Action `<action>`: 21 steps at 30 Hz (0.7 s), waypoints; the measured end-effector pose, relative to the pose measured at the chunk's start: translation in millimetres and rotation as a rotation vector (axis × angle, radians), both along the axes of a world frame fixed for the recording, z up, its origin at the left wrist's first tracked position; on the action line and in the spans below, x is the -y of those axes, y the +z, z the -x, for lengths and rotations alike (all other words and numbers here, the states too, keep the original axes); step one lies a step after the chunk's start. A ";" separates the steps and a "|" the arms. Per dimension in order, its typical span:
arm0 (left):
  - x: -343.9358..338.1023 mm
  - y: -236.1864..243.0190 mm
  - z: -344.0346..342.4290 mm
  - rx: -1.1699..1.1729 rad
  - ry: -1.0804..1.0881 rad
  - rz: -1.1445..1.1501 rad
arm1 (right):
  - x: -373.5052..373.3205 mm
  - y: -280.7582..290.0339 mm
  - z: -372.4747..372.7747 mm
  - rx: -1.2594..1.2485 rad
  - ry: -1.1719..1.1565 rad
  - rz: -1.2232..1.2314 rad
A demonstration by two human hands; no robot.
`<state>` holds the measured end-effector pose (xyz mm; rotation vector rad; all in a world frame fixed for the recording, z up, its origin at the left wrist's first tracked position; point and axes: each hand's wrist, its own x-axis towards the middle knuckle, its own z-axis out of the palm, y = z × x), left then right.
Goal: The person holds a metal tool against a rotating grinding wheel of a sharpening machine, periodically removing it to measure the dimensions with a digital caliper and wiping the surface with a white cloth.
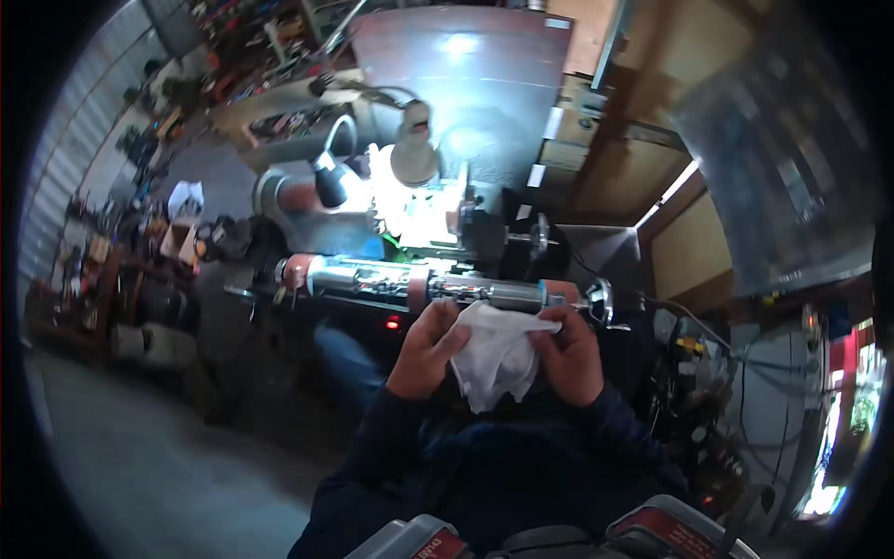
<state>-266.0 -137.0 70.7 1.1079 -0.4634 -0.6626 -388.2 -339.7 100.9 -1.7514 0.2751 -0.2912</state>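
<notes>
A white cloth (498, 359) hangs spread between my two hands, in front of my body. My left hand (428, 349) is closed on its upper left side, with the thumb lying over the fabric. Fingers of my right hand (570, 352) pinch the upper right corner. Just beyond the cloth runs a long machine, seemingly a lathe, with a polished metal cylinder (498, 295) and reddish end blocks. Its front middle part is partly hidden behind my left hand and the cloth.
Two work lamps, one with a beige head (414, 160) and one dark (331, 184), hang over the brightly lit machine. A metal handwheel (601, 303) sits at its right end. A small red light (392, 324) glows on its front. Cluttered shelves (121, 289) stand at left.
</notes>
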 end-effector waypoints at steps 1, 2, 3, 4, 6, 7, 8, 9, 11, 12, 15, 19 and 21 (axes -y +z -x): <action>9.3 14.2 1.6 -0.285 -0.040 0.235 | 3.5 -9.4 -15.8 0.091 -0.051 0.115; 7.9 11.1 -4.8 -0.295 -0.002 0.239 | 1.8 -11.8 -31.9 0.137 -0.055 0.167; 9.2 7.3 -11.8 -0.260 -0.067 0.185 | 3.5 -11.7 -45.2 0.182 -0.073 0.230; 11.9 3.2 -19.0 -0.223 -0.133 0.131 | 4.9 -7.8 -58.9 0.121 -0.049 0.113; 25.0 -10.6 -35.0 -0.132 -0.008 0.091 | 13.2 -4.5 -86.4 0.048 -0.016 0.000; 31.2 -9.5 -44.8 -0.023 0.201 0.052 | 21.0 -2.7 -99.8 0.001 0.012 0.006; 38.5 -8.3 -56.4 0.086 0.405 0.011 | 26.8 -0.4 -113.6 -0.044 0.035 0.013; 45.5 -12.2 -73.1 0.080 0.498 -0.032 | 28.3 2.0 -129.4 -0.013 0.092 0.011; 58.9 -17.6 -99.0 0.327 0.687 -0.242 | 35.7 -3.2 -164.9 -0.012 0.108 0.049; 65.7 -19.2 -107.1 0.585 0.864 -0.459 | 39.7 -4.0 -183.0 0.000 0.122 0.084; 91.8 -27.9 -114.8 0.778 1.061 -0.283 | 50.4 -8.0 -225.2 -0.007 0.171 0.111; 114.4 -46.7 -106.8 0.414 0.864 -0.247 | 60.9 -11.6 -252.4 0.012 0.258 0.122; 115.4 -57.1 -113.0 0.302 0.763 -0.201 | 64.0 -2.8 -255.5 -0.050 0.386 0.012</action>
